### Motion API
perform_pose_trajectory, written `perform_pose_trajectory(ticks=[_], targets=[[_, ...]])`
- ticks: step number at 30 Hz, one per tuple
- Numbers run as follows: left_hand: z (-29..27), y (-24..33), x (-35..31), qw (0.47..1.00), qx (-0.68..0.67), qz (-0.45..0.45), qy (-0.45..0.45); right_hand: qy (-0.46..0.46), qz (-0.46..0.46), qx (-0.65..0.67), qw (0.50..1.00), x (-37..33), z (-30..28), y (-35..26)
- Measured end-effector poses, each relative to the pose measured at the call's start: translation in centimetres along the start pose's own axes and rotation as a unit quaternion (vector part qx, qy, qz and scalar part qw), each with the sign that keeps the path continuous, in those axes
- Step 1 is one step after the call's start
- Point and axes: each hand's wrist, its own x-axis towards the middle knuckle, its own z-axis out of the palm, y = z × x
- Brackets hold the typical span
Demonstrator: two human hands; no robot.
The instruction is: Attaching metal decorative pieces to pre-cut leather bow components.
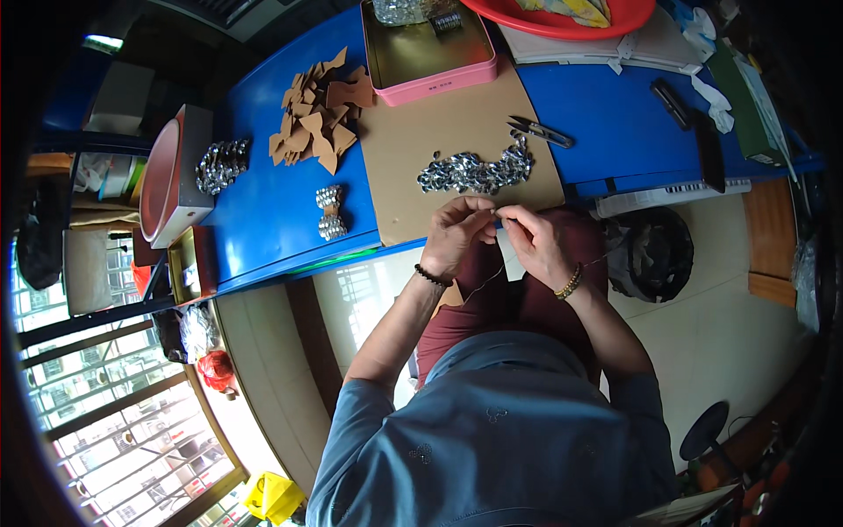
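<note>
At the near edge of a blue bench [263, 220], two bare hands are brought together over a seated lap, their fingertips all but touching. The left hand [450, 237] is curled, with thumb and forefinger pressed closed; the right hand [534, 243] is held in a like pinch, its other fingers loosely bent. A small piece [494, 212] is gripped between the fingertips; what it is cannot be told at this size. A fine thread [488, 279] is seen hanging below the hands toward the lap.

Just beyond the fingertips, a heap of silver beads [474, 172] is spread on a cardboard sheet [404, 211], near that sheet's front edge. The heap's long axis is laid from left to right, roughly along the bench's near edge, with the right end angled up toward the far side. Its middle is faced most closely by the left hand; its right end is lined up more nearly with the right hand. Whether the beads are strung cannot be made out.

Small snips [542, 132] are laid across the sheet's right edge, beyond the heap. A silver bow [331, 212] is set left of the sheet, close to the bench's front edge.
</note>
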Motion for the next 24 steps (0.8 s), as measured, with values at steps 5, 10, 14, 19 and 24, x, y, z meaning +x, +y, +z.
perform_pose_trajectory(ticks=[5,10,14,19,24], targets=[[0.1,0.0,0.0,0.999,-0.036,-0.021,0.011,0.005,-0.010,-0.007,1.000,0.0,-0.2,-0.5],[0.3,0.0,-0.2,0.997,-0.067,-0.017,0.018,0.008,-0.023,-0.026,0.999,0.0,-0.4,-0.8],[0.3,-0.1,-0.2,0.997,-0.069,-0.028,0.018,0.007,-0.018,-0.025,1.000,0.0,-0.5,-0.8],[0.5,-0.2,-0.3,0.996,-0.082,-0.030,0.030,0.019,-0.030,-0.031,0.999,0.0,-0.4,-1.0],[0.5,-1.0,-0.3,0.998,-0.063,-0.018,0.023,0.013,-0.011,-0.046,0.999,-0.2,-0.4,-1.0]])
